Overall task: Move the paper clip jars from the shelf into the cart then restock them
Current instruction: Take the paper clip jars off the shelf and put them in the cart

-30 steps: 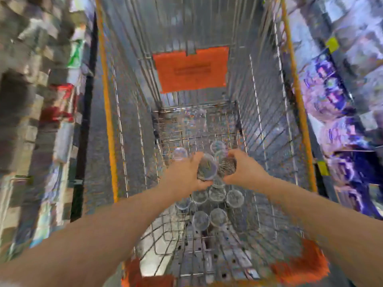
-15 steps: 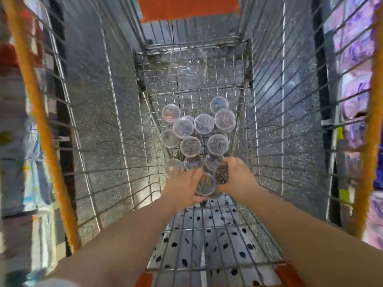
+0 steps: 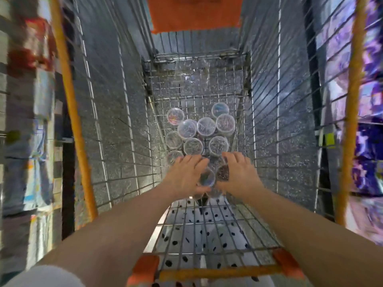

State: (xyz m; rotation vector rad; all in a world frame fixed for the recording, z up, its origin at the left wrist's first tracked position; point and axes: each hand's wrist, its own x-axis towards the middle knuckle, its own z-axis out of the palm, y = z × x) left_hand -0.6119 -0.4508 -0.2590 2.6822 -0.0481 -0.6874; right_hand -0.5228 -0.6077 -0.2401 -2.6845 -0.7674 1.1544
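The left hand's [image 3: 186, 175] grip pinches a clear lidded plastic jar [image 3: 206, 178] between the thumb below and the fingers above. The right hand [image 3: 241, 174], fingers spread, has a dark-filled plastic jar [image 3: 223, 173] against its palm; I cannot tell whether that grip closes on it. Both jars sit side by side between the hands, low in the grey wire cart with orange rails [image 3: 349, 141]. The cluster of clear round jars [image 3: 205, 126] stands straight ahead, just beyond the fingertips, upright with lids up. Both hands are about equally near it, so the set-down spot is probably just short of it.
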